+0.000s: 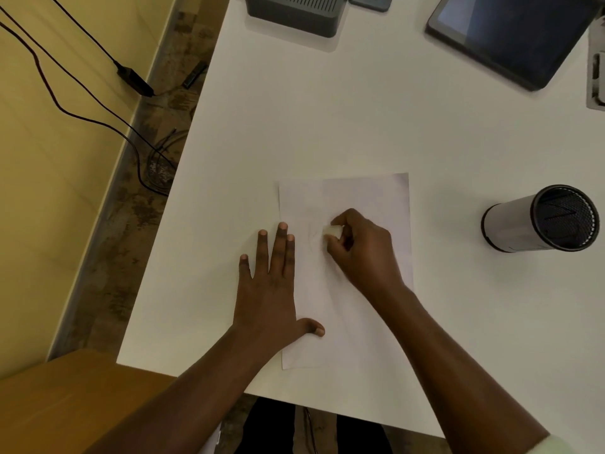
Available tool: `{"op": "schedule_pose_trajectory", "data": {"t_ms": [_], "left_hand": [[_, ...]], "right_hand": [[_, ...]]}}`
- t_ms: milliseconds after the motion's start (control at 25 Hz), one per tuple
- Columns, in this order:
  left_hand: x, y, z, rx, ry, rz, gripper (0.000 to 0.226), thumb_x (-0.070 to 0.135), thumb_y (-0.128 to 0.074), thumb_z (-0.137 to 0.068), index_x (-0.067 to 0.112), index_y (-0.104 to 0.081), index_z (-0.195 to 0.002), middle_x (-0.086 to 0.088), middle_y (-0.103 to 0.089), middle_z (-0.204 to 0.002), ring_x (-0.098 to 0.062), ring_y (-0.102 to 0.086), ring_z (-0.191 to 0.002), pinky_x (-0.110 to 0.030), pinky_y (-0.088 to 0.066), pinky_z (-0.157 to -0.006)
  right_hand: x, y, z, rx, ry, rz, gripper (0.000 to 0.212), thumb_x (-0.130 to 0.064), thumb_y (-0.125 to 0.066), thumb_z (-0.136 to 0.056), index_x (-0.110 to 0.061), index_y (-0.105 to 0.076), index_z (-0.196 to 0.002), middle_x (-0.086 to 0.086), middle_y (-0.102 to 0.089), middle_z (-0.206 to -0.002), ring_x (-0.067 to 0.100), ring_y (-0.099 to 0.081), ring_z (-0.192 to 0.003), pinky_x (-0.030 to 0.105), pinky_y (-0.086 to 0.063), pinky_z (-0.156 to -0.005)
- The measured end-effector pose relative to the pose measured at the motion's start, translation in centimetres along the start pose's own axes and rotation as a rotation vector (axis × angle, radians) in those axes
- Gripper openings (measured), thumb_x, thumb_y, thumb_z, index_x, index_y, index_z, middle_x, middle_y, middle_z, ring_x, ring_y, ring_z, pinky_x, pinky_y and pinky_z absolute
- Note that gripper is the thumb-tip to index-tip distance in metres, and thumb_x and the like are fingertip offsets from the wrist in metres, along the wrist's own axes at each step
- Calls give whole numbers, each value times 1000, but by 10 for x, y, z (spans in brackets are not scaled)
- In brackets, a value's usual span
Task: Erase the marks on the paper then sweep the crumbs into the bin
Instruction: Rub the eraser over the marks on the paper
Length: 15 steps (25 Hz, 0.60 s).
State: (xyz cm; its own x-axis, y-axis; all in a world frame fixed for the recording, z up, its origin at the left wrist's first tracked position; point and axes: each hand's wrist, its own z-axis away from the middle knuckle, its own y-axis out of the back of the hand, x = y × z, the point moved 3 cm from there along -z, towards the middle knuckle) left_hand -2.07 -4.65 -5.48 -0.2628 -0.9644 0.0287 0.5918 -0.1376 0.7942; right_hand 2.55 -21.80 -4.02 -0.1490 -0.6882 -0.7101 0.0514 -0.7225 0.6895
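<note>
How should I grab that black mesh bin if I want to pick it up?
Wrap a hand around the middle of the mesh bin's round side, coming from above. It lies tipped over on the table with its open mouth facing right, so the curved wall faces up and may roll if nudged.

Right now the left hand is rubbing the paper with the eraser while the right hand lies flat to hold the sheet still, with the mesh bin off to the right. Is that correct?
The hands are swapped. In the head view the right hand grips the eraser on the paper, while the left hand lies flat on the sheet's left edge. The mesh bin does stand off to the right.
</note>
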Motion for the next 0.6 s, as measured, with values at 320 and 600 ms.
{"op": "schedule_pose_trajectory", "data": {"t_ms": [320, 600], "left_hand": [[4, 3, -2, -27, -4, -47, 160, 97, -56, -57, 7, 40, -147, -17, 52, -152, -45, 34, -148, -65, -5, -124], [6, 6, -2, -57, 2, -84, 161, 96, -56, -57, 4, 41, -146, -19, 52, -151, -48, 32, -147, -66, -8, -123]], "right_hand": [[-10, -16, 2, -215, 140, 58, 18, -23, -65, -92, -18, -65, -109, -3, -64, -87, 10, -57, -71, 22, -47, -64], [-11, -12, 7, -210, 161, 86, 19, -20, -64, -94, -15, -66, -112, -1, -66, -89, 12, -58, -73, 25, -48, -67]]}}
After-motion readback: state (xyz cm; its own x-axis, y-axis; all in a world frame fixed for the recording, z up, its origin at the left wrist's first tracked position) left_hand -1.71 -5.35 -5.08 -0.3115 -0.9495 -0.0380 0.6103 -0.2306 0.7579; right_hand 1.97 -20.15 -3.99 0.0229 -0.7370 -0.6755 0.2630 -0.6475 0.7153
